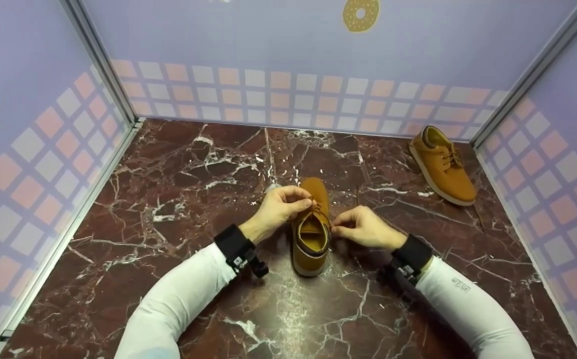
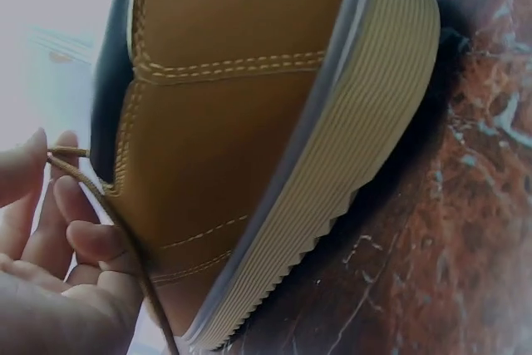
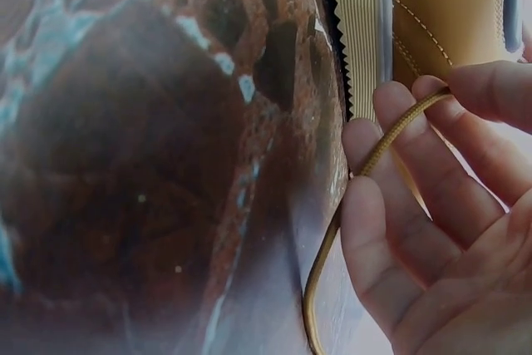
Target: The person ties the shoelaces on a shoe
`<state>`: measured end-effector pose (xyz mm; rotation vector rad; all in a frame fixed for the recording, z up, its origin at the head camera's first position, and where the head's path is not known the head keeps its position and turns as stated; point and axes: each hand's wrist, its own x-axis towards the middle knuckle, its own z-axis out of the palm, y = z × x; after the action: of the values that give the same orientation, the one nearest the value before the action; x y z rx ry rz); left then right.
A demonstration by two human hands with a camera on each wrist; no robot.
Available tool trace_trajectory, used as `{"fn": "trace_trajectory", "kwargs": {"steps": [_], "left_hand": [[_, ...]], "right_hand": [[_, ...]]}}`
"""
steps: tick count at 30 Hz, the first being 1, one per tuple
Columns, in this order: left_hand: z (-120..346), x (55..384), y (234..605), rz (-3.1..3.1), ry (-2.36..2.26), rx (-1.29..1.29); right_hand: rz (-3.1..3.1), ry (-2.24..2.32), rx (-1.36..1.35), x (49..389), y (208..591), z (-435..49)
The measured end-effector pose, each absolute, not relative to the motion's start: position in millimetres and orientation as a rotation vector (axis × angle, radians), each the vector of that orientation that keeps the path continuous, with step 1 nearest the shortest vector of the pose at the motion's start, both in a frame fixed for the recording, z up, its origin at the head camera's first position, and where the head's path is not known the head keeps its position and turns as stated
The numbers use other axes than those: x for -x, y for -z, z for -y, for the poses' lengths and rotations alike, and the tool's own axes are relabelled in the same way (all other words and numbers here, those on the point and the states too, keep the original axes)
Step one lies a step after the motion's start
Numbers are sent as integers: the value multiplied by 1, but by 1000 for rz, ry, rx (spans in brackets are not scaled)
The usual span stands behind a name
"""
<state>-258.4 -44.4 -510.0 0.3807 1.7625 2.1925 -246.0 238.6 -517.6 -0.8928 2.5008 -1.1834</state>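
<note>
A tan leather shoe (image 1: 314, 189) stands upright on the marble-patterned surface, toe pointing away from me and yellow lining showing in its opening. My left hand (image 1: 282, 207) is at the left of the lacing, thumb and fingertips pinching a brown shoelace (image 2: 125, 234). From that pinch the lace runs to the shoe's collar edge, and its loose part hangs down past the curled lower fingers. To the right of the shoe, my right hand (image 1: 363, 228) pinches another length of shoelace (image 3: 386, 140) between thumb and index finger. Its tail trails over the other fingers and downward.
A second tan shoe (image 1: 443, 167), its lace tied across the front, stands at the back right near the corner. One lace end lies beside its toe. Purple panels with a checked pattern (image 1: 308, 99) enclose the back and both sides. Small white flecks dot the surface beyond the near shoe.
</note>
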Motion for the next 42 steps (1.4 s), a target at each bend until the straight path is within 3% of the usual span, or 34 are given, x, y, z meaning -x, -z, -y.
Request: {"fn": "trace_trajectory", "kwargs": {"steps": [19, 42], "left_hand": [[43, 259, 511, -1836, -2153, -314], [42, 259, 507, -1915, -2100, -371]], "right_hand": [[-2528, 1204, 799, 246, 505, -248], [-2180, 1979, 485, 259, 438, -258]]}}
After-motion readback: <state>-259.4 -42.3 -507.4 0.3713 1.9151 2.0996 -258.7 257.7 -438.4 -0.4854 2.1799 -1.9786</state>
